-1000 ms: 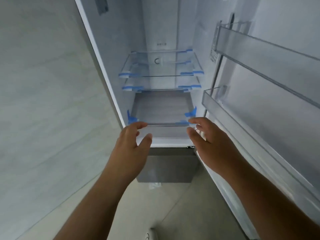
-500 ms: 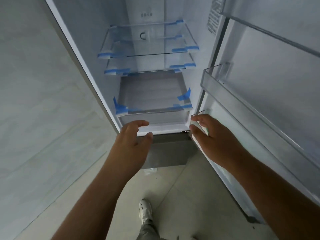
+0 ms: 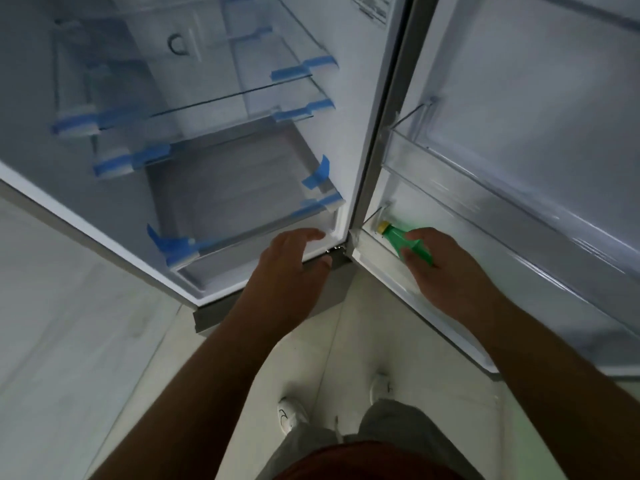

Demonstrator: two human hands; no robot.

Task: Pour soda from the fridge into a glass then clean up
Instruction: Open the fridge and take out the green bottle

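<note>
A green soda bottle (image 3: 398, 236) with a yellow cap stands in the lowest bin of the open fridge door (image 3: 526, 98), close to the hinge. My right hand (image 3: 448, 273) is on it, with fingers over its shoulder and thumb under it, curled round the bottle below the neck. The bottle's lower part is hidden behind my hand. My left hand (image 3: 291, 275) hovers with relaxed fingers and holds nothing, in front of the fridge's bottom front edge (image 3: 242, 289).
Inside the fridge, glass shelves (image 3: 242, 95) held with blue tape carry nothing, and a clear drawer (image 3: 235, 192) sits below them. A clear door bin (image 3: 485, 188) juts out above the bottle. A pale wall (image 3: 69, 323) is on the left. My shoes (image 3: 291, 414) stand on the tiled floor.
The view has tilted down and the bottle has come into sight. My right hand moved right into the lowest door bin and closed on the bottle; my left hand stayed by the fridge's bottom edge.
</note>
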